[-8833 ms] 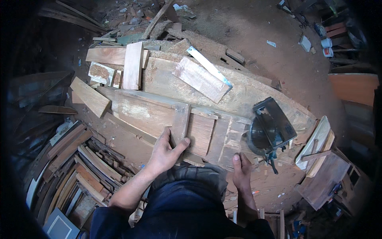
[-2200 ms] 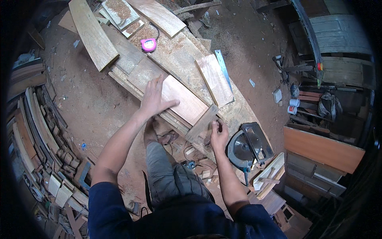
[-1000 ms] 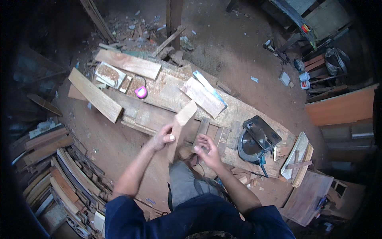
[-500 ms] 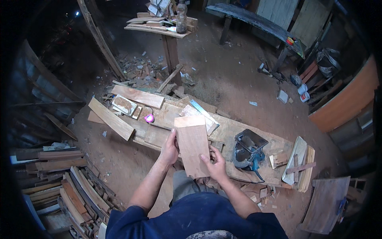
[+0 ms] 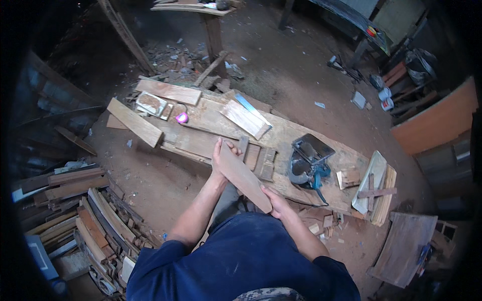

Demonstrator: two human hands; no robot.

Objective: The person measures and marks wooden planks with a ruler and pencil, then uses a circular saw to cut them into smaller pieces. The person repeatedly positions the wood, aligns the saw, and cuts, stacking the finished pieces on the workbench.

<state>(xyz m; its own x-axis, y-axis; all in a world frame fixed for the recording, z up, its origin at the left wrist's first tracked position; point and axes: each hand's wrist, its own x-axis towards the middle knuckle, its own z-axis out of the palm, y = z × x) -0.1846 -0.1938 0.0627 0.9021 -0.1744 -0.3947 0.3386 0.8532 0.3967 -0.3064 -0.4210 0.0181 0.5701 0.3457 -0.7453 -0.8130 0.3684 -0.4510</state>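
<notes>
A flat wooden board (image 5: pixel 244 176) is held tilted in front of my body, above the near edge of the workbench (image 5: pixel 201 116). My left hand (image 5: pixel 221 156) grips its upper left end, with the fingers behind it. At the lower right end, my right hand (image 5: pixel 275 201) holds the board by its edge. Beyond the board, short wooden pieces (image 5: pixel 258 160) lie on the bench. To the right of them rests a blue power saw (image 5: pixel 312 168) with a dark base plate.
On the bench lie a pink tape measure (image 5: pixel 182 118), a light plank (image 5: pixel 134 123), a blue-edged strip (image 5: pixel 252 109) and wood offcuts (image 5: pixel 349 176). Stacked boards (image 5: pixel 95 226) fill the lower left. A post-mounted shelf (image 5: pixel 193 8) stands beyond the bench.
The board has turned from nearly upright and face-on to a slanting, more edge-on position. My right hand has moved to its lower end. The view has shifted slightly downward.
</notes>
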